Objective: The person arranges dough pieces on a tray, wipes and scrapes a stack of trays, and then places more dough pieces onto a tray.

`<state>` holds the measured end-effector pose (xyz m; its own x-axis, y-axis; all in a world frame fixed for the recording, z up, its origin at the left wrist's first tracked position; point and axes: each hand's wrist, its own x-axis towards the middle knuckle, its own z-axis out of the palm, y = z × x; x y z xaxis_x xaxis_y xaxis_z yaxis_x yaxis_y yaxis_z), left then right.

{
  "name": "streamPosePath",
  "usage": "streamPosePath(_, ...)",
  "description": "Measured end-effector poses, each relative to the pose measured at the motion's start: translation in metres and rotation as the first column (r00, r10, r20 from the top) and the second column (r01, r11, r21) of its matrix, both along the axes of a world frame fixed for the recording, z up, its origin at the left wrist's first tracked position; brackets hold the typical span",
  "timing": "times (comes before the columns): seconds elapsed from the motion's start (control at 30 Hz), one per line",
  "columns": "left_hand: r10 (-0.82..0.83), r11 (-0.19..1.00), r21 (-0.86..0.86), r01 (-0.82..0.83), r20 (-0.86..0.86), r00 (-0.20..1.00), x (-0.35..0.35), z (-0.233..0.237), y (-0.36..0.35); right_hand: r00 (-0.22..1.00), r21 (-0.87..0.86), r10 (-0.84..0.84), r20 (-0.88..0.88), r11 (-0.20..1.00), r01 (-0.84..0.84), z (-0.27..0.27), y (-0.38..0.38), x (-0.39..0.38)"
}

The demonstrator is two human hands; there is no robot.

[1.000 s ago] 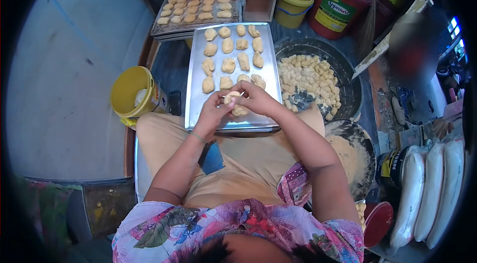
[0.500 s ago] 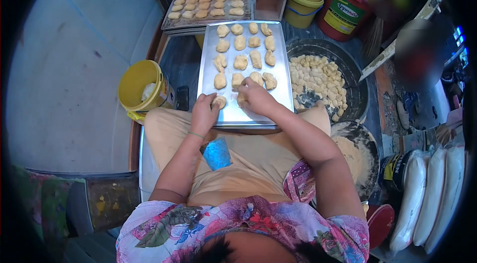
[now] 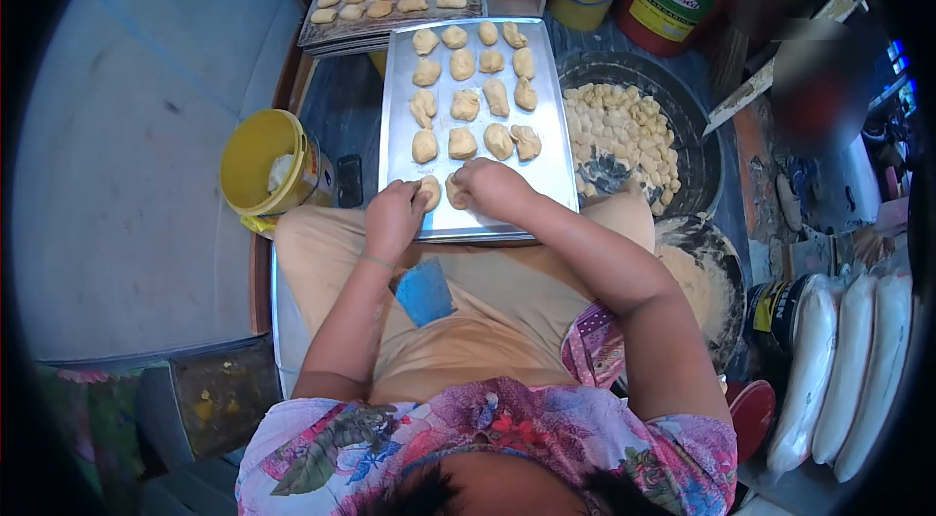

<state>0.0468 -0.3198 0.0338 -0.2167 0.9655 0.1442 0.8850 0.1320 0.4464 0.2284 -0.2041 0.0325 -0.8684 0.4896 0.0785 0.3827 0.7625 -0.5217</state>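
A metal baking tray [image 3: 398,87] lies across my lap with rows of pale dough pieces [image 3: 462,143] on it. At its near left corner, my left hand [image 3: 392,218] is closed with its fingertips on a rounded dough piece [image 3: 431,192]. Just to the right, my right hand [image 3: 495,189] pinches another dough piece [image 3: 454,192] low over the tray. The fingers partly hide both pieces. On my lap, below the left wrist, is a blue patch [image 3: 424,292].
A second tray of shaped dough [image 3: 322,33] sits beyond. Left are a yellow bucket [image 3: 234,160] and a black phone-like object [image 3: 349,181]. Right are a black basin [image 3: 704,126] with many dough lumps and a floury pan [image 3: 726,267]. Buckets [image 3: 673,4] stand at the back.
My right hand has shifted left with its dough piece, closer to my left hand. The left hand stays at the corner piece. The whole view has tilted slightly.
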Motion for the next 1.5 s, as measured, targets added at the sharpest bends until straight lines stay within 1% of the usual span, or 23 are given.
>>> streamPosePath(0.1,0.019,0.998,-0.066,-0.018,0.018,1.0,0.002,0.012,0.0,0.985,-0.044,0.0,-0.171,0.999,-0.008,0.006,0.002,0.012)
streamPosePath(0.2,0.022,0.991,0.134,-0.016,-0.042,0.999,0.005,0.003,0.001,0.948,-0.13,-0.167,-0.27,0.982,0.136,0.031,0.016,0.034)
streamPosePath(0.23,-0.03,0.985,0.167,0.04,-0.062,0.998,0.01,0.002,0.004,0.933,-0.096,-0.223,-0.283,0.974,0.204,0.039,0.03,0.043)
streamPosePath(0.3,-0.116,0.964,0.228,0.135,-0.095,0.989,0.02,0.009,0.008,0.859,-0.129,-0.401,-0.319,0.916,0.379,0.054,0.063,0.064)
streamPosePath(0.33,-0.197,0.95,0.223,0.22,-0.12,0.973,0.026,0.012,0.013,0.833,-0.137,-0.433,-0.344,0.901,0.411,0.053,0.092,0.076)
streamPosePath(0.4,-0.266,0.953,0.118,0.279,-0.113,0.957,0.033,0.008,0.02,0.766,-0.172,-0.547,-0.339,0.836,0.521,0.042,0.145,0.104)
streamPosePath(0.43,-0.3,0.949,0.067,0.309,-0.111,0.947,0.035,0.007,0.025,0.779,-0.178,-0.571,-0.261,0.821,0.542,0.029,0.177,0.122)
streamPosePath(0.47,-0.29,0.953,0.067,0.295,-0.077,0.954,0.036,0.005,0.028,0.787,-0.184,-0.59,-0.181,0.806,0.562,0.011,0.205,0.14)
streamPosePath(0.53,-0.328,0.942,0.052,0.333,-0.077,0.941,0.037,0.01,0.033,0.65,-0.345,-0.754,0.1,0.586,0.733,-0.025,0.237,0.168)
streamPosePath(0.6,-0.355,0.933,0.038,0.358,-0.068,0.932,0.038,0.022,0.038,0.535,-0.316,-0.813,0.229,0.458,0.831,-0.095,0.253,0.198)
streamPosePath(0.63,-0.358,0.932,0.046,0.36,-0.041,0.933,0.04,0.028,0.04,0.538,-0.19,-0.741,0.4,0.508,0.84,-0.139,0.261,0.212)
streamPosePath(0.7,-0.35,0.935,0.062,0.349,0.006,0.937,0.041,0.035,0.046,0.513,0.059,-0.585,0.628,0.693,0.718,-0.256,0.273,0.239)
streamPosePath(0.73,-0.368,0.927,0.089,0.365,0.023,0.929,0.039,0.033,0.047,0.474,0.03,-0.479,0.739,0.726,0.687,-0.284,0.263,0.24)
streamPosePath(0.8,-0.411,0.909,0.105,0.404,0.05,0.91,0.038,0.034,0.053,0.45,-0.065,-0.595,0.666,0.555,0.829,-0.328,0.239,0.233)
streamPosePath(0.87,-0.418,0.907,0.099,0.41,0.077,0.905,0.035,0.03,0.054,0.404,-0.027,-0.691,0.599,0.487,0.873,-0.363,0.216,0.218)
streamPosePath(0.93,-0.408,0.911,0.103,0.399,0.1,0.907,0.033,0.028,0.06,0.32,0.043,-0.699,0.639,0.448,0.893,-0.416,0.201,0.213)
streamPosePath(1.03,-0.391,0.919,0.103,0.38,0.117,0.913,0.033,0.03,0.064,0.277,-0.075,-0.769,0.576,0.287,0.955,-0.387,0.193,0.208)
streamPosePath(1.13,-0.396,0.915,0.132,0.382,0.113,0.911,0.033,0.03,0.063,0.332,-0.087,-0.794,0.51,0.337,0.938,-0.358,0.215,0.221)
streamPosePath(1.23,-0.397,0.912,0.157,0.38,0.094,0.913,0.032,0.029,0.057,0.315,0.0,-0.904,0.289,0.329,0.944,-0.308,0.249,0.227)
streamPosePath(1.3,-0.39,0.912,0.177,0.371,0.085,0.917,0.034,0.027,0.05,0.358,-0.31,-0.891,0.278,0.27,0.912,-0.24,0.273,0.229)
streamPosePath(1.37,-0.385,0.906,0.22,0.362,0.073,0.92,0.037,0.023,0.042,0.364,-0.551,-0.91,0.197,0.205,0.809,-0.153,0.274,0.217)
streamPosePath(1.43,-0.383,0.898,0.262,0.355,0.063,0.922,0.037,0.021,0.034,0.395,-0.619,-0.916,0.07,0.271,0.737,-0.076,0.265,0.204)
streamPosePath(1.5,-0.345,0.906,0.282,0.316,0.059,0.937,0.034,0.024,0.028,0.529,-0.654,-0.848,-0.034,0.419,0.629,-0.005,0.237,0.189)
